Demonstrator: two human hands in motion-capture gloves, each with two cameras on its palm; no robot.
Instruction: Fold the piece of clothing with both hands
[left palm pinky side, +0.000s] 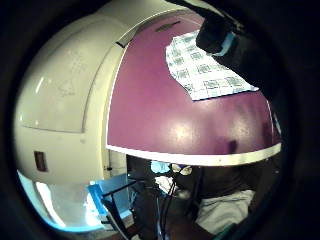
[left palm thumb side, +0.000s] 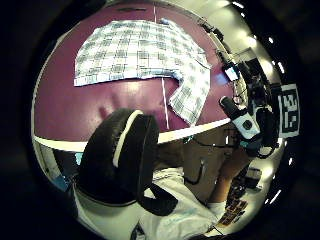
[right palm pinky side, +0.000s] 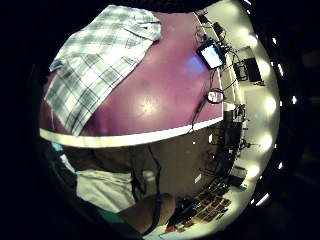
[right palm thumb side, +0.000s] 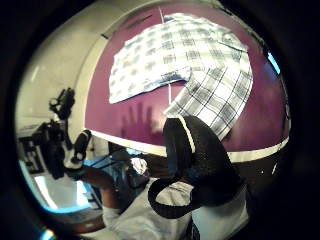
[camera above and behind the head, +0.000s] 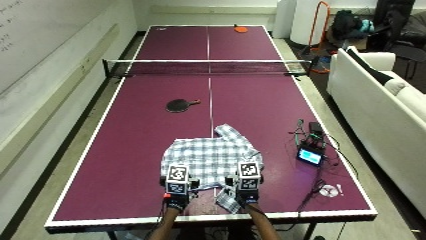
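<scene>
both gloved hands, left (camera above and behind the head: 177, 202) and right (camera above and behind the head: 247, 198), hover over a plaid shirt (camera above and behind the head: 212, 157) spread on the purple table (camera above and behind the head: 133, 150), apparently relaxed, gripping nothing.

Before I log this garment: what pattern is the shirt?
White with a dark plaid check; the shirt shows best in the left thumb side palm view.

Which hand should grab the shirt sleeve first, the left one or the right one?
Probably the right hand. In the outside view it sits right over the sleeve that hangs toward the table edge, while the left hand is off to the side by the shirt's hem.
</scene>
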